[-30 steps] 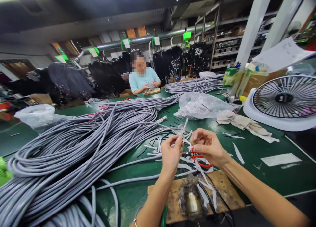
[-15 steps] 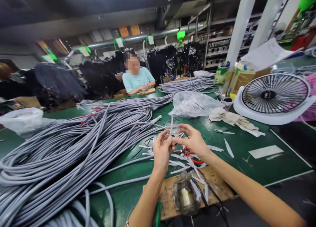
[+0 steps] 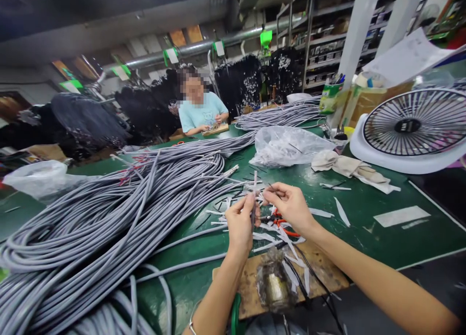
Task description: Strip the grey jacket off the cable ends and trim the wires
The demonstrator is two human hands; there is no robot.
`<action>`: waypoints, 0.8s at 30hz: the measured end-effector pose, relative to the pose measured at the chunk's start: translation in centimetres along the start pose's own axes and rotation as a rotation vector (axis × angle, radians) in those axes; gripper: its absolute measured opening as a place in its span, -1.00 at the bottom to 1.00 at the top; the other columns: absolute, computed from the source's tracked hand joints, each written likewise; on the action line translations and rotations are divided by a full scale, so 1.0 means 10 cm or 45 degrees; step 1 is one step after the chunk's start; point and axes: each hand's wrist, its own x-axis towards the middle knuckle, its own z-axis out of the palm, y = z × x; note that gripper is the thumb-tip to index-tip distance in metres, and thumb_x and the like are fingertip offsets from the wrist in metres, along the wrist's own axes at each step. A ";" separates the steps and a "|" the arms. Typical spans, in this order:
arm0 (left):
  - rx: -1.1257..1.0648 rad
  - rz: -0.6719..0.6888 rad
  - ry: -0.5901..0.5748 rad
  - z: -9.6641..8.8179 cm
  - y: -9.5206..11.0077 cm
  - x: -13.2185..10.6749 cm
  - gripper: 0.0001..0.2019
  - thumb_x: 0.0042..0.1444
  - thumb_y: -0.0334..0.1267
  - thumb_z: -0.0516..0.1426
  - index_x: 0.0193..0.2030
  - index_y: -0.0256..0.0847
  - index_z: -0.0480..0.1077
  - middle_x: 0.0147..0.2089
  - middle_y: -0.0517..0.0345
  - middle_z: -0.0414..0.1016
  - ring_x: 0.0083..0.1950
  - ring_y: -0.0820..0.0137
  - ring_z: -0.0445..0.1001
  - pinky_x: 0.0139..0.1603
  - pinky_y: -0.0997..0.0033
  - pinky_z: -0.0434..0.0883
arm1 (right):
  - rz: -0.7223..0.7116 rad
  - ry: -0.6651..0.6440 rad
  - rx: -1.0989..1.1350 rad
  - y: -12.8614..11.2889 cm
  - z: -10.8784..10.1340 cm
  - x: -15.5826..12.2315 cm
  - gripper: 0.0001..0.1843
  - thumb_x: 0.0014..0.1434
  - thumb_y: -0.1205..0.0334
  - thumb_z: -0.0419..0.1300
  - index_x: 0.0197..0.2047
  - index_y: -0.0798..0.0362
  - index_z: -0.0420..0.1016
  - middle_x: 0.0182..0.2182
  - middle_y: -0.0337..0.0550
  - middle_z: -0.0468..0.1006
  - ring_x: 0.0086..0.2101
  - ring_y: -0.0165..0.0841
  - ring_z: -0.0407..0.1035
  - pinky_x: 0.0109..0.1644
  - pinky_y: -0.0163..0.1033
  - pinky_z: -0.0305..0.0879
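Observation:
My left hand (image 3: 238, 221) is closed around a grey cable (image 3: 253, 217), its pale end standing up above the fingertips. Just right of that end, my right hand (image 3: 291, 206) has its thumb and fingers pinched together. A thin dark sliver shows at those fingertips, too small to name. Below the hands, red-handled cutters (image 3: 287, 226) lie among white strips (image 3: 264, 236) and dark scraps. Nearer me, a wooden board (image 3: 327, 269) carries a worn brownish metal block (image 3: 273, 284) with black leads beside it.
Long bundles of grey cable (image 3: 109, 218) cover the left of the green table (image 3: 367, 204). A clear plastic bag (image 3: 291, 145), a cloth glove (image 3: 349, 166) and a fan (image 3: 411, 131) stand to the right. Across the table sits a co-worker (image 3: 202, 111) in a light blue shirt.
My right hand has drawn slightly right, away from the left, its fingers now pinched. More grey cable shows at my left hand. The camera view has shifted a little.

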 end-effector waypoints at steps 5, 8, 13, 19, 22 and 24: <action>-0.046 0.029 0.136 -0.04 -0.02 0.01 -0.69 -0.17 -0.07 0.21 -0.46 -0.30 0.31 -0.63 0.26 0.31 -0.71 0.60 0.24 -0.78 0.66 0.12 | -0.027 0.009 -0.029 -0.04 0.02 -0.03 -0.84 -0.04 0.18 0.21 -0.47 0.11 0.38 -0.60 -0.23 0.44 -0.55 -0.42 0.35 -0.44 -0.33 0.27; -0.094 0.004 0.164 -0.04 -0.01 0.01 -0.72 -0.08 -0.08 0.15 -0.43 -0.23 0.20 -0.62 0.29 0.32 -0.74 0.59 0.24 -0.79 0.67 0.09 | -0.021 0.003 -0.042 -0.03 0.01 -0.04 -0.83 -0.02 0.17 0.20 -0.47 0.11 0.37 -0.62 -0.25 0.42 -0.56 -0.44 0.33 -0.47 -0.34 0.23; -0.186 -0.041 0.267 -0.02 0.02 0.03 -0.80 0.07 -0.13 0.03 -0.41 -0.19 0.12 -0.51 0.29 0.31 -0.72 0.57 0.27 -0.79 0.65 0.07 | 0.008 0.063 0.012 0.02 0.02 -0.02 -0.82 -0.02 0.17 0.19 -0.45 0.12 0.37 -0.62 -0.28 0.39 -0.62 -0.51 0.23 -0.56 -0.39 0.10; -0.274 -0.128 0.201 -0.03 0.03 0.01 -0.57 -0.03 0.17 0.02 -0.49 -0.17 0.02 -0.54 0.31 0.23 -0.70 0.51 0.31 -0.77 0.63 0.03 | 0.147 0.289 0.344 -0.01 -0.02 0.08 -0.75 -0.08 0.10 0.22 -0.46 0.08 0.28 -0.65 -0.38 0.29 -0.74 -0.63 -0.09 -0.69 -0.41 -0.19; -0.282 -0.079 0.158 -0.04 0.05 0.02 -0.56 -0.08 0.19 0.04 -0.47 -0.20 0.12 -0.56 0.31 0.24 -0.68 0.56 0.27 -0.73 0.63 0.07 | 0.039 0.540 0.416 -0.07 -0.18 0.17 -0.72 -0.06 0.07 0.21 -0.45 0.03 0.19 -0.64 -0.43 0.21 -0.73 -0.62 -0.14 -0.69 -0.42 -0.23; -0.237 0.001 0.112 -0.06 0.05 0.04 -0.67 -0.09 0.00 0.14 -0.40 -0.25 0.26 -0.52 0.27 0.31 -0.63 0.61 0.27 -0.64 0.63 0.16 | -0.117 0.622 0.291 -0.09 -0.29 0.20 -0.72 0.00 0.04 0.16 -0.41 0.00 0.15 -0.64 -0.44 0.16 -0.71 -0.59 -0.11 -0.67 -0.42 -0.20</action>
